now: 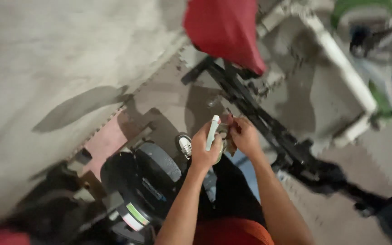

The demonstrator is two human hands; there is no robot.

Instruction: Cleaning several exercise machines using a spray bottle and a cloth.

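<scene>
While the view blurs a little, both bare forearms rise from the bottom edge and meet just right of the frame's centre. The left hand is curled shut around a slim pale tube, which stands nearly upright, its top poking above the knuckles. The right hand sits just beside it, fingers pinched closed on a small brownish scrap that hangs between the two hands, touching or almost touching the tube; what the scrap is cannot be told. Beneath the hands, dark trousers run down to a black shoe with a white toe, left of the left hand. A black metal frame slants from upper centre toward the lower right, passing right behind the right hand. A red cloth droops at top centre. In the lower left sits a dark round machine with a grey disc. A white pipe crosses the upper right, over a grey concrete floor.
</scene>
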